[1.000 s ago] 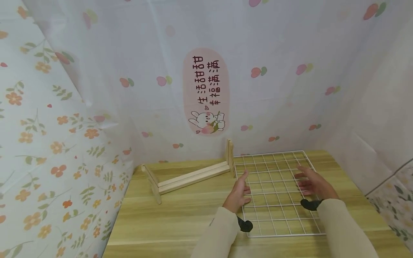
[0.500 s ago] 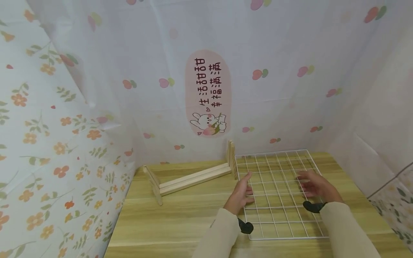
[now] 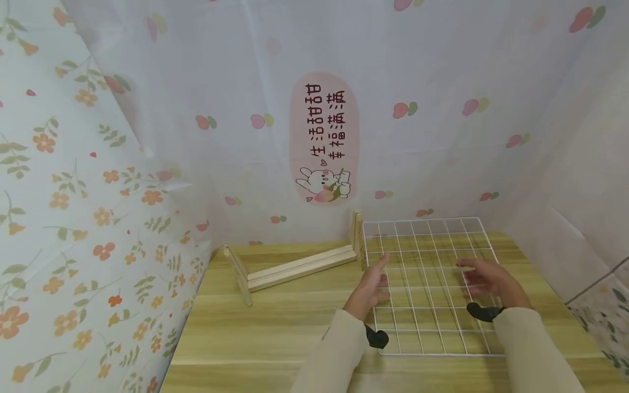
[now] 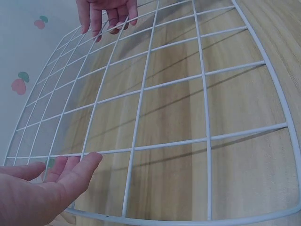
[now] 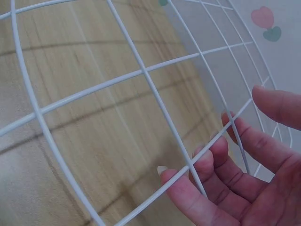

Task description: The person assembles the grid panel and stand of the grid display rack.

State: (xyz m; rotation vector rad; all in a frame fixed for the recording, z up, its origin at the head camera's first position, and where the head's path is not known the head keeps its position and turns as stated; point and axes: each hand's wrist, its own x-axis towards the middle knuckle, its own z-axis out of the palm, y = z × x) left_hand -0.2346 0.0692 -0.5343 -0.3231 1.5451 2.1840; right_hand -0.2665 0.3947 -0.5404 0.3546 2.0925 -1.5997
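Observation:
A white wire grid panel (image 3: 426, 289) spans the space between both hands, raised above the wooden table, its wires casting shadows on the tabletop. On its left side, my left hand (image 3: 367, 286) holds the edge, fingers reaching beneath and thumb on the upper side. At the opposite side my right hand (image 3: 496, 281) supports the panel. The right wrist view shows its fingers (image 5: 195, 200) curled under and through the wires, with the thumb (image 5: 277, 106) standing apart above them.
A pale wooden stand (image 3: 302, 267) with two upright ends and a double crossbar stands at the back left, its right end close beside the grid. The wood-grain table (image 3: 255, 338) meets a patterned curtain (image 3: 236, 98) behind and at both sides.
The grid's far edge has risen a little, with both hands keeping their places at its sides. The head view has shifted slightly, and the wooden stand has stayed put.

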